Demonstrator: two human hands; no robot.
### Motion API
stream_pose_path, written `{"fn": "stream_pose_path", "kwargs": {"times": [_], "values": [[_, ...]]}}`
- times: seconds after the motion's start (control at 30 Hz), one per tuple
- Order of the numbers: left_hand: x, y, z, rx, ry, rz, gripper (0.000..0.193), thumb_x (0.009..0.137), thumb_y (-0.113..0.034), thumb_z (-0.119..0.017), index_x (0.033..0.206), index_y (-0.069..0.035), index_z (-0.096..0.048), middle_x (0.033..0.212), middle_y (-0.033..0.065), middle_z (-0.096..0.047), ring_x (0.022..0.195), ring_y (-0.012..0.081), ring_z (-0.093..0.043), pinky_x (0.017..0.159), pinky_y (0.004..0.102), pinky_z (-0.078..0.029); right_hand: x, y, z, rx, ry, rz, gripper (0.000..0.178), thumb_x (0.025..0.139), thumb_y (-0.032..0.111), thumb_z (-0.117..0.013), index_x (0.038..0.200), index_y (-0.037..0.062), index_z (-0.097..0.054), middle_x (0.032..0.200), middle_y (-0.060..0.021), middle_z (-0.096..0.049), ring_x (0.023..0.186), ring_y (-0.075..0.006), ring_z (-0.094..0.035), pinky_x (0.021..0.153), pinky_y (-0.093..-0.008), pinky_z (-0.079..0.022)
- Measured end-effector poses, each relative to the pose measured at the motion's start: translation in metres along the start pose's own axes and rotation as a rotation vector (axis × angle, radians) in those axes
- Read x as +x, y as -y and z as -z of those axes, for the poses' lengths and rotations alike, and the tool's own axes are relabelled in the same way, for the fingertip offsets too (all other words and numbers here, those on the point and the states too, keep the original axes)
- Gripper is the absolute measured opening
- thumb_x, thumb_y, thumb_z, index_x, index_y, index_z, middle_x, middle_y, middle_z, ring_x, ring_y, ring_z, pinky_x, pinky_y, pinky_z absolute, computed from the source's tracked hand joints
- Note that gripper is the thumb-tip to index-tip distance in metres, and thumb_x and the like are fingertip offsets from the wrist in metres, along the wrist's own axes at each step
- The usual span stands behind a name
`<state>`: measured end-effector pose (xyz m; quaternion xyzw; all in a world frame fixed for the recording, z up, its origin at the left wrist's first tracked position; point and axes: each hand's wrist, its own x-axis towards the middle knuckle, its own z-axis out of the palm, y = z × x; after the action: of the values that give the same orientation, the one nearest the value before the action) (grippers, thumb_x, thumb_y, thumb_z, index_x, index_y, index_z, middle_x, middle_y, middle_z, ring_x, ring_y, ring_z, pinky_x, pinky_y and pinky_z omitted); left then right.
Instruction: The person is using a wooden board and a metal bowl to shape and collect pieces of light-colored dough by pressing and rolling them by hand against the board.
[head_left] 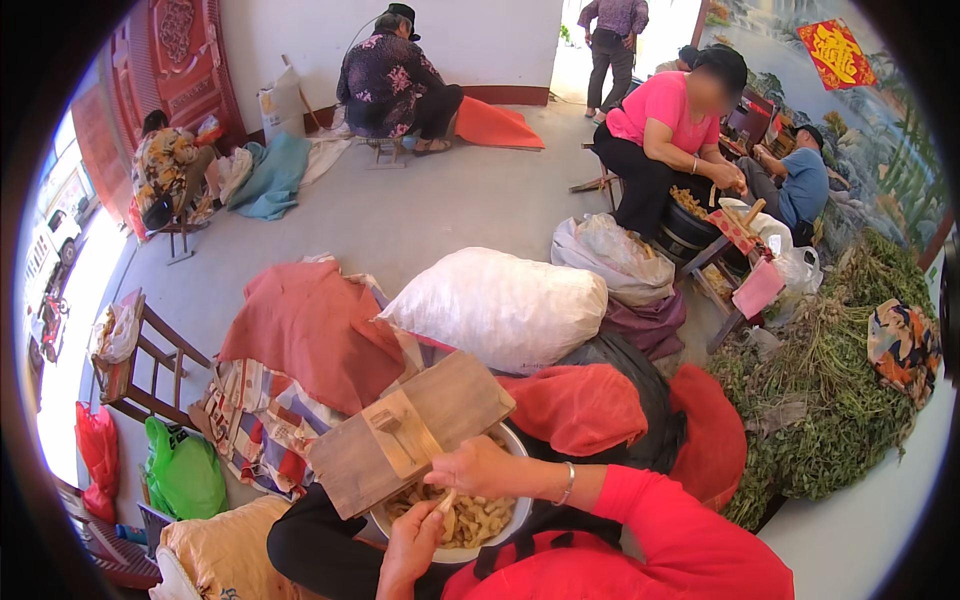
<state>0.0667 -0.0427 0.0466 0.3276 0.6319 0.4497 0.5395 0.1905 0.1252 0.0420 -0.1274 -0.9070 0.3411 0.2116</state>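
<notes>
A pale root piece [449,512] is located between the two hands, directly above a white basin [523,510]. The piece is held by the left hand [412,540], with thumb and fingers closed narrowly around it. The right hand [472,468] is curled narrow at the upper end of the same piece; whether that end is actually pinched cannot be told. The piece is held low over the basin, probably so that anything dropped is caught.

Yellowish-brown roots [482,522] are contained in the basin, which is positioned close against the body, presumably to keep the contents within short reach. A wooden board [470,390] is set at a slant over the far left part of the basin; a lighter panel [402,432] is fitted across its middle. Most of the roots are thereby left accessible on the near side.

Beyond the board, a red sack [575,408] and a full white sack [500,308] are laid on the floor. A red cloth [310,330] is spread to the left, and green plants [830,400] are heaped to the right, apart from the basin. Farther off, a dark tub [672,228] is placed before a seated co-worker [665,120], likely for convenient reach.
</notes>
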Motion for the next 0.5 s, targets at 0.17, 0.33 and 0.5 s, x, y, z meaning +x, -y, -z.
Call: {"fn": "stream_pose_path", "kwargs": {"times": [0.17,0.33,0.5], "values": [[-0.066,-0.113,-0.003,0.489,-0.161,-0.693,0.032,0.081,-0.033,-0.068,0.092,-0.004,-0.069,0.073,0.0097,-0.067,0.062,0.0311,-0.062,0.058,0.0385,-0.047,-0.012,0.073,0.043,0.567,0.492,0.015,0.031,0.091,0.025,-0.057,0.072,0.0013,-0.052,0.058,-0.0158,-0.049,0.052,-0.0266,-0.051,0.051,-0.0365,-0.041],[-0.066,-0.138,-0.003,0.173,0.089,-0.802,0.045,0.087,-0.044,-0.058,0.090,0.000,-0.068,0.069,0.0098,-0.063,0.056,0.0235,-0.060,0.054,0.0328,-0.043,-0.015,0.121,0.076,1.065,0.601,0.195,0.021,0.095,0.015,-0.054,0.081,-0.0013,-0.058,0.066,-0.0111,-0.052,0.063,-0.0077,-0.048,0.056,-0.0267,-0.041],[-0.020,-0.085,-0.031,-0.133,-0.059,-0.486,0.025,0.091,-0.008,-0.052,0.113,0.003,-0.057,0.089,0.0044,-0.061,0.081,0.0153,-0.057,0.075,0.0288,-0.048,0.006,0.090,0.068,0.691,-0.106,-0.108,0.014,0.091,0.011,-0.058,0.098,0.0028,-0.067,0.068,-0.0129,-0.057,0.060,-0.0109,-0.055,0.055,-0.0255,-0.043]]}}
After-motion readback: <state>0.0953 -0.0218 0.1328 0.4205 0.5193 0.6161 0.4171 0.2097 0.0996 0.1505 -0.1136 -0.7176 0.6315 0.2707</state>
